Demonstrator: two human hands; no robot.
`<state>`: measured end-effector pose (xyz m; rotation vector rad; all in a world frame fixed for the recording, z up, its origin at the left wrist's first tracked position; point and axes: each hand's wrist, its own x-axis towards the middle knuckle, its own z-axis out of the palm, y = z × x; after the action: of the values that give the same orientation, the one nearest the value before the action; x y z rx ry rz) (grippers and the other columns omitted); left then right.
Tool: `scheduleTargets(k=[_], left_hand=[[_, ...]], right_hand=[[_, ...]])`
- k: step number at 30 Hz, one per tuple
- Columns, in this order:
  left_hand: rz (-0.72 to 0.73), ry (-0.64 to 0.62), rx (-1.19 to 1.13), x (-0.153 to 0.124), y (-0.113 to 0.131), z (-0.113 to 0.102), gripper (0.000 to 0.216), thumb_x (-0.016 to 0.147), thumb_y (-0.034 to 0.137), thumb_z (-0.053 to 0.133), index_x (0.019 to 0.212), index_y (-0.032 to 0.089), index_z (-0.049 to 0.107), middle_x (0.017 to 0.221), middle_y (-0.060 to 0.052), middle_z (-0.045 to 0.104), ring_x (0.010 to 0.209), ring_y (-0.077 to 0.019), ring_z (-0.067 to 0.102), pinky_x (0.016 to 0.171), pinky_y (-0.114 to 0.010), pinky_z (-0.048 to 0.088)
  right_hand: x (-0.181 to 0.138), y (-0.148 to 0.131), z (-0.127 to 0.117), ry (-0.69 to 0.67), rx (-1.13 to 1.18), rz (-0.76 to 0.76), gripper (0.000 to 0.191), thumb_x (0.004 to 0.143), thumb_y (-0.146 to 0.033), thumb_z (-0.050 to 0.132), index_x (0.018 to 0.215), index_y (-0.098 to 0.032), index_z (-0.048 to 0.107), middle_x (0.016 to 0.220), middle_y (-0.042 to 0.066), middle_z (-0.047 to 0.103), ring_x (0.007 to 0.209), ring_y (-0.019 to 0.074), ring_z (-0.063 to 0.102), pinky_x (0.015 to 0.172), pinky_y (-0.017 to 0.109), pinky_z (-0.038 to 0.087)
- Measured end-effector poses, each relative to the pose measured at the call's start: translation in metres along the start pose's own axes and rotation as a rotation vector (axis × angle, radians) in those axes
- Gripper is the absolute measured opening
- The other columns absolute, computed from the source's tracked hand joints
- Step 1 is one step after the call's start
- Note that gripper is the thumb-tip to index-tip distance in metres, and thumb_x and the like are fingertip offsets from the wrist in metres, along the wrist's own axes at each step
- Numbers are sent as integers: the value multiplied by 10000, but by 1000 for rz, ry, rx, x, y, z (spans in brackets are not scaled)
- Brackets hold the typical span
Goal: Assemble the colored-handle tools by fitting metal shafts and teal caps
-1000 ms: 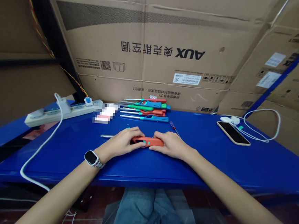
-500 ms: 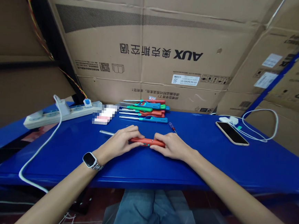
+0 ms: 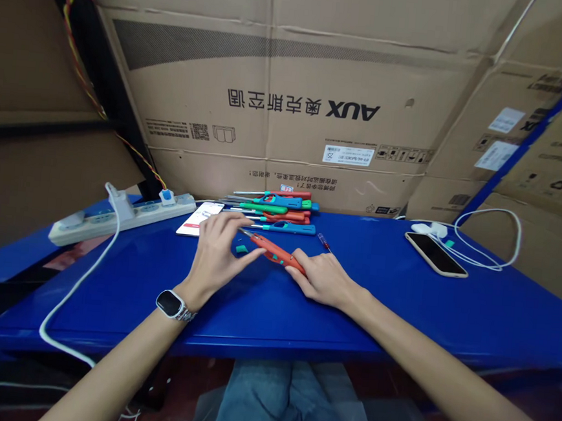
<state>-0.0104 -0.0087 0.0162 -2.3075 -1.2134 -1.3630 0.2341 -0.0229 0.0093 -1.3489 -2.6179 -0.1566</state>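
Observation:
A red long-nosed lighter [image 3: 277, 252] with teal parts is tilted above the blue table, its handle end gripped between the thumb and fingers of my right hand [image 3: 323, 275]. Around its nozzle end is my left hand [image 3: 222, 248], with thumb and fingers apart; the thumb tip is close to the red body. Part of the metal nozzle [image 3: 246, 232] shows; my left fingers hide the rest. A small teal piece [image 3: 241, 249] appears in the gap of my left hand, and I cannot tell whether it lies on the table.
Several coloured lighters [image 3: 274, 210] lie stacked at the back against a cardboard sheet [image 3: 302, 63]. A small screwdriver [image 3: 324, 242] lies right of them. White paper or card [image 3: 189, 226] and a power strip [image 3: 139, 212] are left; a phone [image 3: 436, 254] with white cable is right.
My left hand has loosened from the lighter's body, opened and risen towards its nozzle. The lighter has gone from level to tilted, nozzle end away from me. My right hand keeps its grip.

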Motion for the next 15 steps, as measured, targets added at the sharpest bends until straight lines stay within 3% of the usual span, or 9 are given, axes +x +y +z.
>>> scheduleTargets(k=[2,3,6,8,10,15], left_hand=[[-201,107,-119,0,-1,3,290,850,448,687,943,184,610,969,-69,639,939,-231,570,853,-373,436],[-307,92,-219,0,-1,7,290,865,468,657,893,184,607,892,-49,636,853,-205,573,795,-344,453],[-569,-125,-635,2,-1,20,413,864,576,607,896,167,646,820,-39,665,749,-175,601,694,-297,483],[-651,-204,-930,4,2,29,481,844,615,612,935,146,667,854,-59,693,792,-185,641,718,-298,511],[-723,-189,-1151,6,6,35,467,823,588,659,956,141,672,887,-68,711,833,-186,666,763,-300,527],[-820,-93,-1401,10,17,37,392,794,504,739,974,170,642,933,-50,720,888,-194,697,780,-307,547]], right_hand=[[1,-2,-1,1,18,49,335,1036,-433,328,1049,-172,537,755,73,729,640,216,650,555,308,153],[1,-3,-1,7,28,68,338,1037,-436,322,1044,-174,536,748,70,725,645,217,653,555,309,158],[2,-8,0,22,53,95,335,1037,-431,315,1038,-175,532,754,66,722,653,218,657,559,308,175],[3,-13,3,31,77,104,323,1037,-420,317,1046,-174,525,767,65,724,654,215,656,564,306,188],[4,-18,6,44,111,106,311,1039,-408,312,1059,-173,514,775,62,725,652,211,654,565,304,197],[7,-26,13,64,164,72,300,1040,-387,294,1080,-164,490,778,60,729,631,210,659,558,305,195]])
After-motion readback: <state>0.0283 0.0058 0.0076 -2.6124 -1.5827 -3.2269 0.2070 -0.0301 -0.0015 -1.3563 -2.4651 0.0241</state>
